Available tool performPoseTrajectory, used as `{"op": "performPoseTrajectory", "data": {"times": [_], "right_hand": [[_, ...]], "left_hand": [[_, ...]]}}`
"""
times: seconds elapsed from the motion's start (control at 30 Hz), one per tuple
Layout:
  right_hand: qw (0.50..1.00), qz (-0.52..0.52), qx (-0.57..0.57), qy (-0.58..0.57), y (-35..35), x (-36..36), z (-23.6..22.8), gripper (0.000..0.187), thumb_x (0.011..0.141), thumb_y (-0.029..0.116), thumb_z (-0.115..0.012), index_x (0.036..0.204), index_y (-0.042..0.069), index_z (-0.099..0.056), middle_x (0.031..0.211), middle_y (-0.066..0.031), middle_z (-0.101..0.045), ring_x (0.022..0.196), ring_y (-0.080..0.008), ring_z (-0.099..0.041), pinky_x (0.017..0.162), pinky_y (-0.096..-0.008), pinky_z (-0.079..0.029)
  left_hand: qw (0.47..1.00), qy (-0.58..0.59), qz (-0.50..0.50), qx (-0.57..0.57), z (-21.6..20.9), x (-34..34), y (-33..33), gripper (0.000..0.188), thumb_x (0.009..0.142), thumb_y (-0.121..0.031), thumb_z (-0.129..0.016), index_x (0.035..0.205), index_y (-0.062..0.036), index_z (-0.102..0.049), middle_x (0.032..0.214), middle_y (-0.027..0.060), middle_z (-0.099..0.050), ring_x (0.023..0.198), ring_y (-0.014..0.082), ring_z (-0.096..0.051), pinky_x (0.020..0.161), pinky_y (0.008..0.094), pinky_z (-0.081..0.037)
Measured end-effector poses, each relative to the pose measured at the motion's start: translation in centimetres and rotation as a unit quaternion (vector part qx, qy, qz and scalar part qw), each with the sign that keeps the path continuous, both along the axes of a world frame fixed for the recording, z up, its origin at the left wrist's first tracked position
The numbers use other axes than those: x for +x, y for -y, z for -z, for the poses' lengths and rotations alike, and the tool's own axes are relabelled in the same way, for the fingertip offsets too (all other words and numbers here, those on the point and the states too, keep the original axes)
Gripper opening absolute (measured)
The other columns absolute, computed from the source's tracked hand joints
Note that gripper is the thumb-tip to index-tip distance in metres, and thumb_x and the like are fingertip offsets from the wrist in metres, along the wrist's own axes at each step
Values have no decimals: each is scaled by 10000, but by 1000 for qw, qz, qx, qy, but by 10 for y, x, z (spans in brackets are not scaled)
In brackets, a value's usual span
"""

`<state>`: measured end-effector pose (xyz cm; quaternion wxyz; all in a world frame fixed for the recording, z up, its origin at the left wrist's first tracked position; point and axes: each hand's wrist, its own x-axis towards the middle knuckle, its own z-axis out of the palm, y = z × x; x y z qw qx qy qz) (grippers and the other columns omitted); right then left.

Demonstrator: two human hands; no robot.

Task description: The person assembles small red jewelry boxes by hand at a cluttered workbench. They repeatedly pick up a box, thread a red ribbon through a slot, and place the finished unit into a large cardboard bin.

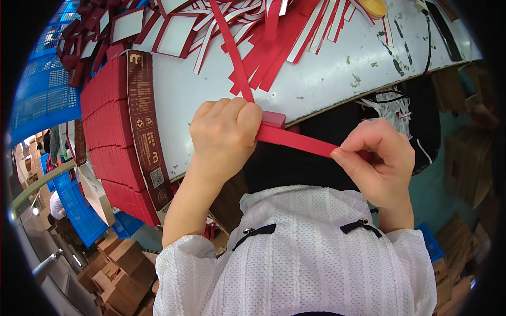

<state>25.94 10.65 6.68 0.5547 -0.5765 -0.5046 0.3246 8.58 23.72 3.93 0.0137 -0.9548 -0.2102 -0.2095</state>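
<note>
My left hand is closed near the table's front edge, its fingers wrapped over a small red box whose right end sticks out. A flat red paper strip runs from under that hand to my right hand, which pinches its end between thumb and fingertips, off the table edge. Another length of red strip reaches from the far side of the table down to my left hand. Whether both lengths are one strip cannot be told, as my fist hides where they meet.
Loose red and white strips lie across the far part of the white table. Left stands an open brown carton beside stacked red boxes. Open box trays pile up beyond; a yellow roll sits far right.
</note>
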Motion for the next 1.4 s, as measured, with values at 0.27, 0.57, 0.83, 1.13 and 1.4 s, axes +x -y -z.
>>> {"op": "performPoseTrajectory", "data": {"times": [0.27, 0.57, 0.83, 1.13, 1.4], "right_hand": [[988, 1, -130, -78, 0, 0, 34, 127, 676, -15, -620, 705, -4, -497, 597, -34, -522, 512, -64, -482, 481, -197, -392], [992, -79, -100, -19, -21, -10, 52, 69, 674, -29, -605, 728, 3, -576, 626, -19, -532, 570, -78, -496, 515, -195, -384], [988, -153, -14, 7, -21, -3, 24, 128, 604, -37, -640, 715, 0, -587, 664, -52, -552, 574, -131, -516, 524, -228, -397], [997, -55, 10, 54, -39, -27, 30, 152, 639, -52, -624, 750, 4, -538, 682, -42, -542, 546, -84, -469, 509, -195, -370], [998, -56, -11, 40, -41, -32, 32, 170, 665, -53, -622, 764, 10, -500, 674, -21, -538, 555, -50, -456, 498, -166, -352]], "left_hand": [[1000, -7, -8, -1, -2, 1, 2, 190, 490, -70, -573, 580, -99, -408, 516, 18, -397, 482, 172, -458, 476, 275, -337], [998, 62, -3, -4, 1, -20, 8, 198, 514, -71, -636, 674, -87, -520, 651, 21, -558, 563, 180, -532, 520, 267, -370], [924, 314, -66, -207, 30, -46, 31, 156, 653, -31, -625, 747, 15, -508, 751, 151, -589, 636, 208, -555, 595, 290, -450], [912, 362, -57, -184, 43, -54, 30, 169, 627, -33, -639, 712, -5, -495, 722, 147, -592, 613, 218, -556, 567, 296, -448], [895, 381, -51, -228, 48, -59, 30, 161, 687, -63, -624, 745, 5, -490, 766, 187, -592, 668, 220, -553, 627, 316, -455]]}}
